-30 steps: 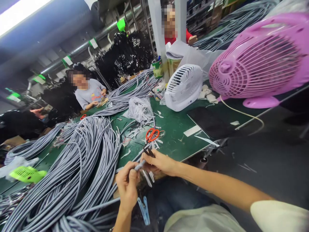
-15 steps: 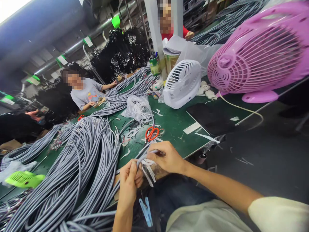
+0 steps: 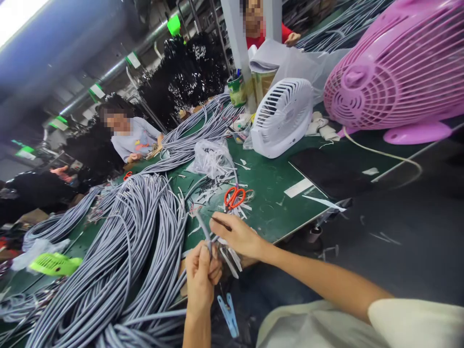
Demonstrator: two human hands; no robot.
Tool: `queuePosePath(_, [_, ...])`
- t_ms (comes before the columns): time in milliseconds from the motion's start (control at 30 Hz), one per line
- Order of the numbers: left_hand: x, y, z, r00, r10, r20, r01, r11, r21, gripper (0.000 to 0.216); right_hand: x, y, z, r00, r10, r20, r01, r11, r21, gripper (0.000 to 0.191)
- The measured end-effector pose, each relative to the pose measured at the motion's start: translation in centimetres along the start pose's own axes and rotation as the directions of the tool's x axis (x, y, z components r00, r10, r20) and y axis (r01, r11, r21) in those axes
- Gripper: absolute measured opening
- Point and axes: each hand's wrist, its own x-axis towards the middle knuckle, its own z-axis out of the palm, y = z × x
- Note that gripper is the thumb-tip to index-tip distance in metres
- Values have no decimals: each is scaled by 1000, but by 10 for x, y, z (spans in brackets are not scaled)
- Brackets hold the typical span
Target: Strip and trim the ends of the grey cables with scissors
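Observation:
My left hand (image 3: 203, 263) is closed round a grey cable (image 3: 203, 226), whose free end points up and away from me, with thin wires near its tip. Just right of the cable, my right hand (image 3: 237, 234) is closed on a thin dark tool (image 3: 220, 223); its exact kind is hard to make out. The cable and the right hand look slightly apart. White strips (image 3: 230, 261) hang below the right hand. Orange-handled scissors (image 3: 235, 198) lie on the green table (image 3: 261, 186) beyond it.
Large coils of grey cable (image 3: 119, 241) cover the left side. A bag of white scraps (image 3: 213, 157), a white fan (image 3: 282, 121) and a pink fan (image 3: 391, 77) stand farther back. A blue clip (image 3: 228, 314) hangs near my lap. Two co-workers (image 3: 136, 135) are across the table.
My right hand has moved off the cable, up and slightly left. The cable end now stands more upright in my left hand. The whole view has shifted a little.

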Motion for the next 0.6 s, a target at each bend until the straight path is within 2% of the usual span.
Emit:
queuePosePath(67, [1, -3, -3, 997, 60, -48, -59, 998, 24, 38, -13, -4, -8, 999, -22, -26, 18, 986, -165, 42])
queuePosePath(167, [4, -8, -6, 991, 101, -86, -94, 992, 79, 37, -28, -11, -16, 996, -94, 5, 91, 951, -296, 33])
queuePosePath(267, [5, -11, -7, 984, 135, -120, -121, 986, 117, 35, -32, -13, -17, 987, -153, 46, 160, 933, -324, 30])
queuePosePath(600, [5, -18, -4, 974, 195, -113, -171, 966, 196, 32, -29, -10, -18, 990, -134, 52, 143, 931, -337, 31])
